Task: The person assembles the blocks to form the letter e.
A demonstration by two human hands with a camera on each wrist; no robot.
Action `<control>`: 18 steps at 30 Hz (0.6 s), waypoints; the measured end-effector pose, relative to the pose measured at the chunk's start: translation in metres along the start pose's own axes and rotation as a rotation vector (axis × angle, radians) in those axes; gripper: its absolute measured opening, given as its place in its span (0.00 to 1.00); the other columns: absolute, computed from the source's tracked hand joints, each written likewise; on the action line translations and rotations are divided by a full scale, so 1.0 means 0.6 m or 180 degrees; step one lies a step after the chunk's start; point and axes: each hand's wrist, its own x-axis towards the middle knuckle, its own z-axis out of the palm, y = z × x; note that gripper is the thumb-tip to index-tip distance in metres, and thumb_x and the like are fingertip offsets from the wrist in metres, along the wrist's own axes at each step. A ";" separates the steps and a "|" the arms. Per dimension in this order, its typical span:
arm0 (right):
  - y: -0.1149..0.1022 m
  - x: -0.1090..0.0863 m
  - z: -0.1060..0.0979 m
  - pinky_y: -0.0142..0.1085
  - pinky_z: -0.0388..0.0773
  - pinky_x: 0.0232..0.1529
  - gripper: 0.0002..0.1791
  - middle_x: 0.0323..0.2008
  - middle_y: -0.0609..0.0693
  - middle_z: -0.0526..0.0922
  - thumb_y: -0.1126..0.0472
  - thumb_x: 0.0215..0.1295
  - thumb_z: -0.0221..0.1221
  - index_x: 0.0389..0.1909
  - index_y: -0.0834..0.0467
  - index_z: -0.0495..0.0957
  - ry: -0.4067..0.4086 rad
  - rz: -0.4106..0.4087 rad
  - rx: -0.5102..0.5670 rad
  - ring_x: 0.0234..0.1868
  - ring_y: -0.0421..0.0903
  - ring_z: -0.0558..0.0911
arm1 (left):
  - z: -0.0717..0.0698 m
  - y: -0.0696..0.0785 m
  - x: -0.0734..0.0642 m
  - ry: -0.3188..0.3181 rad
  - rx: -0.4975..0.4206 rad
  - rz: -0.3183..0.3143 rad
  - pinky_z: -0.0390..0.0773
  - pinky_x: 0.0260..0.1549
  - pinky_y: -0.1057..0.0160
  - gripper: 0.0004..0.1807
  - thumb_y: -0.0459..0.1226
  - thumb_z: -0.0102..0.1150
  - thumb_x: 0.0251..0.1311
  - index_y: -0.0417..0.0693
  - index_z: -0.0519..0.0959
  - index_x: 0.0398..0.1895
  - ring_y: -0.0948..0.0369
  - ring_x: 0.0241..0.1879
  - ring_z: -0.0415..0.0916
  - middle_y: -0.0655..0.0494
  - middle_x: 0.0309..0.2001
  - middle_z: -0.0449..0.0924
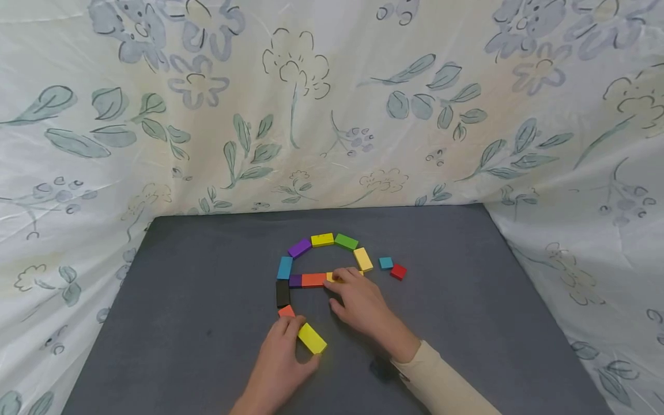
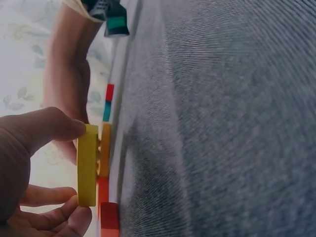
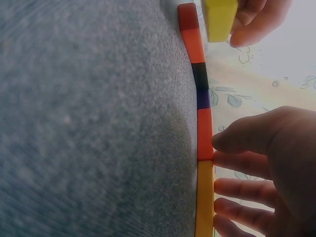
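Observation:
My left hand (image 1: 280, 351) pinches a yellow block (image 1: 312, 339) between thumb and fingertips. In the left wrist view that yellow block (image 2: 88, 165) is held off the dark tabletop. An orange-red block (image 1: 286, 311) lies just beyond the left fingers, partly hidden. My right hand (image 1: 360, 302) rests its fingertips on an amber block (image 3: 205, 197), which it mostly covers in the head view. To its left in the same straight row lie a red-orange block (image 1: 313, 280) and a short purple block (image 1: 295, 280). The right fingers (image 3: 247, 187) are fairly straight.
Blue (image 1: 285, 268), long purple (image 1: 300, 248), bright yellow (image 1: 323, 240), green (image 1: 346, 241) and pale yellow (image 1: 363, 259) blocks form an arch. A black block (image 1: 282, 293) continues it downward. Small teal (image 1: 386, 263) and red (image 1: 398, 271) blocks lie right. Floral cloth (image 1: 321, 115) surrounds the table.

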 end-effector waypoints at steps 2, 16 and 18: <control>0.000 0.000 0.000 0.46 0.85 0.57 0.26 0.65 0.49 0.80 0.50 0.71 0.71 0.69 0.47 0.85 -0.0004 0.0001 0.0012 0.66 0.49 0.74 | 0.003 0.000 0.001 -0.0007 0.0074 0.0034 0.82 0.46 0.49 0.38 0.45 0.85 0.51 0.39 0.80 0.63 0.56 0.47 0.73 0.53 0.50 0.75; -0.001 0.001 0.002 0.46 0.85 0.57 0.25 0.64 0.49 0.81 0.50 0.71 0.72 0.67 0.48 0.86 0.0028 -0.0025 0.0017 0.65 0.49 0.75 | 0.015 -0.010 0.004 0.0006 0.0434 0.0409 0.82 0.43 0.51 0.38 0.44 0.86 0.51 0.33 0.81 0.61 0.54 0.46 0.73 0.48 0.49 0.75; 0.002 0.001 0.003 0.46 0.84 0.57 0.25 0.63 0.50 0.81 0.51 0.71 0.71 0.67 0.49 0.86 0.0065 -0.0026 0.0046 0.64 0.50 0.76 | 0.005 -0.014 0.008 0.0065 0.0413 0.0436 0.81 0.41 0.53 0.35 0.46 0.85 0.52 0.37 0.82 0.60 0.56 0.45 0.72 0.51 0.49 0.75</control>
